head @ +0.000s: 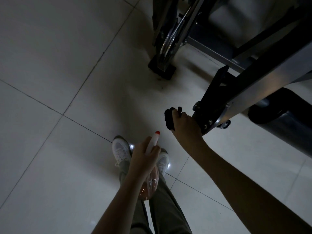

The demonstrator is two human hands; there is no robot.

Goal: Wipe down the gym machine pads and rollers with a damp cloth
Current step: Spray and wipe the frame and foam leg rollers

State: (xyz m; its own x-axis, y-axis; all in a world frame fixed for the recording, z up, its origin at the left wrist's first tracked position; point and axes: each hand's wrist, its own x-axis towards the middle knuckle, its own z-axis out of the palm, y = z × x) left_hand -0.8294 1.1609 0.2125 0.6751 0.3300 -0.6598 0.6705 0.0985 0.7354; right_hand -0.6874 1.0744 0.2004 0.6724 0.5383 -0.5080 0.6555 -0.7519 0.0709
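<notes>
Pretty dim on the head cam, but the right hand (183, 123) has its fingers clenched round a dark cloth (168, 118), just beside the lower end of the gym machine's metal arm (253, 85). The black roller pad (283, 120) sits partly hidden behind that arm. Left hand (143, 157) is wrapped round a spray bottle (150, 184), above white shoes (120, 151) on the tiled floor (59, 73).

cloth (169, 118): dark nubbly fabric
spray bottle (150, 182): clear glossy plastic
frame (270, 85): I see smooth, sheeny metal
roller pad (285, 123): black, smooth
</notes>
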